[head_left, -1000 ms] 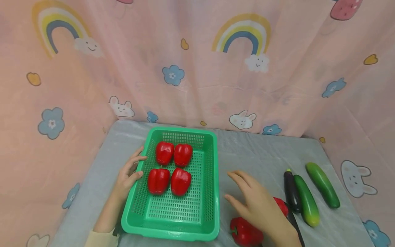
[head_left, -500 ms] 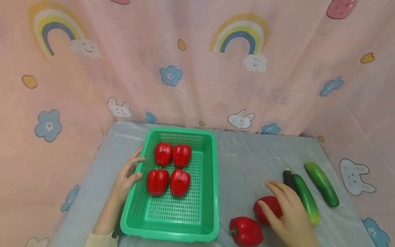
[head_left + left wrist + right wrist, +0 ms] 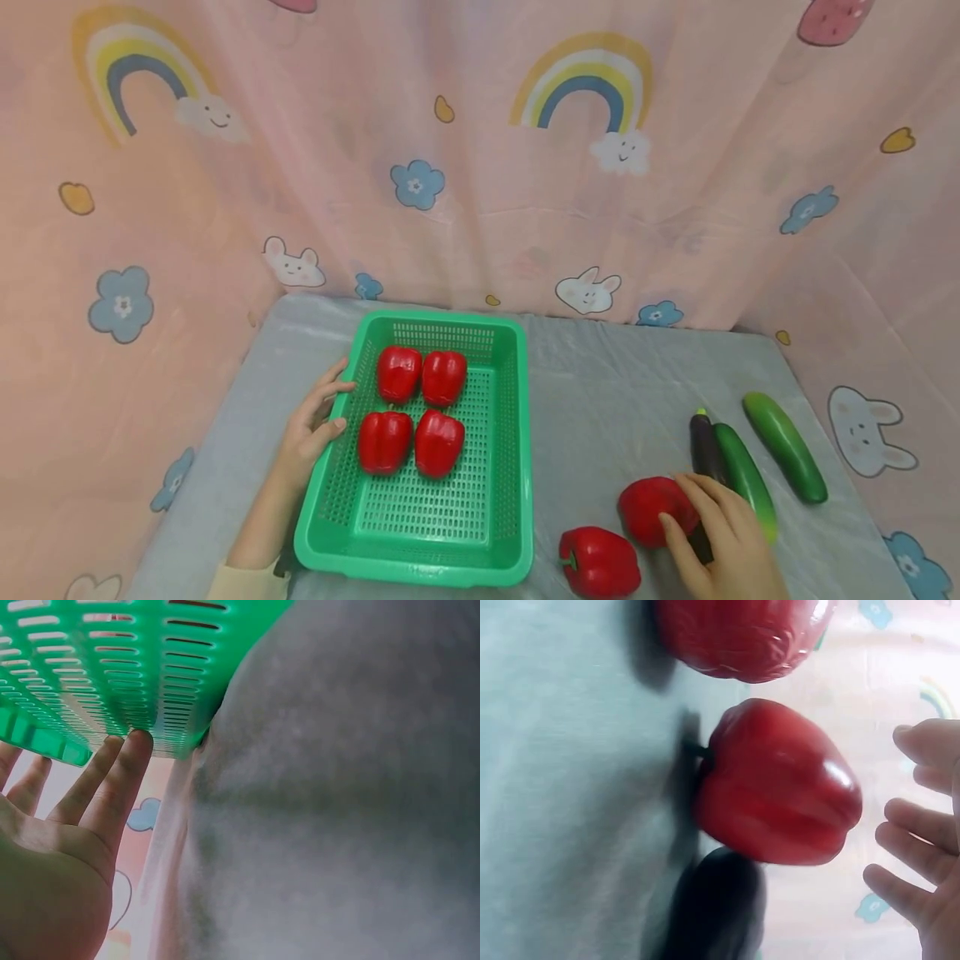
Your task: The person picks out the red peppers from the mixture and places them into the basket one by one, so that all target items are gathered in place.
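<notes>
My left hand [image 3: 307,425] rests against the left side of a green plastic basket [image 3: 525,467]; in the left wrist view, its straight fingers touch the slotted wall [image 3: 120,675]. Several red bell peppers [image 3: 400,373] lie inside the basket. At the right, my right hand [image 3: 727,542] hovers around the far side of a loose red bell pepper [image 3: 652,508], fingers spread and loosely bent. In the right wrist view, a gap shows between those fingers [image 3: 911,821] and the pepper [image 3: 780,787]. Another bell pepper [image 3: 600,562], green stem facing left, lies nearer the front edge.
Just beyond the right hand lies a dark eggplant [image 3: 705,446], partly hidden by it. Beside it are a green cucumber-like vegetable [image 3: 742,467] and another one [image 3: 783,446] farther right. Grey cloth [image 3: 585,392] covers the table, and a pink patterned curtain [image 3: 495,167] surrounds it.
My right hand has moved right and toward the front, from beside the basket to the loose pepper, uncovering both loose peppers. The left hand and the basket stay in place.
</notes>
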`<state>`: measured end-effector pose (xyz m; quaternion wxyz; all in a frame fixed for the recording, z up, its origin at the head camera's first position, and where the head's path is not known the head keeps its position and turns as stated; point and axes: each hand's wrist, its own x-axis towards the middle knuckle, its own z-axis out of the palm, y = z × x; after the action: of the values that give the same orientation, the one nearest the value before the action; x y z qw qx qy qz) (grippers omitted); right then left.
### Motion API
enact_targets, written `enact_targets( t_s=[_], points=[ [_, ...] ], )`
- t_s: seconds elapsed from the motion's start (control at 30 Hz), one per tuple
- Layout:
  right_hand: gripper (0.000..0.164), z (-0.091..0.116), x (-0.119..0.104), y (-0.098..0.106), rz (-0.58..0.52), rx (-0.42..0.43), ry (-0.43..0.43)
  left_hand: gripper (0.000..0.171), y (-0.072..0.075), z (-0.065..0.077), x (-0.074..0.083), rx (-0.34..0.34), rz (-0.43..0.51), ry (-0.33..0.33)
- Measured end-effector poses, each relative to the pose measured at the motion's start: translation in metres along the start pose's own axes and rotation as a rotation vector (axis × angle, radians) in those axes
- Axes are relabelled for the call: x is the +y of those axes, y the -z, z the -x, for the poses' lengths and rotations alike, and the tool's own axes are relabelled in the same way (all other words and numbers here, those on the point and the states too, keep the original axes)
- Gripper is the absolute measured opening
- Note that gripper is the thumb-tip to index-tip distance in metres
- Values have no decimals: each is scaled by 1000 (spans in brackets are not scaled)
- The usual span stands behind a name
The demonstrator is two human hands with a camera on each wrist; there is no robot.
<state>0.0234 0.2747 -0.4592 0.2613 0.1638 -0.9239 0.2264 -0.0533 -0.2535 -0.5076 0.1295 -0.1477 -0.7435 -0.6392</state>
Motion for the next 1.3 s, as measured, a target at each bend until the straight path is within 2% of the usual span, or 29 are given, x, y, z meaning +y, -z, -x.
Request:
enact_targets(
  t_s=[0.07,0.13,0.23,0.33,0.43,0.57,0.73,0.87,1.3],
  points=[
    [81,4,4,-2,1,15,16,43,0,-1,0,1,8,-5],
    [76,8,6,-4,22,-5,5,43,0,-1,0,4,13,-7],
    [70,13,5,-7,75,-92,-56,43,0,-1,-1,3,13,-8],
    [85,16,2,-10,125,-190,-130,44,2,0,-3,-10,2,-5],
    [96,16,0,-14,145,-257,-160,44,3,0,-5,-20,7,5],
    [105,14,-1,-16,163,-297,-164,44,4,2,-7,-19,20,12],
    [111,14,-2,-16,187,-344,-202,44,2,2,-7,-9,-3,-8],
    [114,14,-2,-17,199,-362,-230,44,1,1,-5,-8,-13,-14],
    [113,12,-3,-21,200,-330,-265,45,0,1,-6,-4,7,-13]
  ],
)
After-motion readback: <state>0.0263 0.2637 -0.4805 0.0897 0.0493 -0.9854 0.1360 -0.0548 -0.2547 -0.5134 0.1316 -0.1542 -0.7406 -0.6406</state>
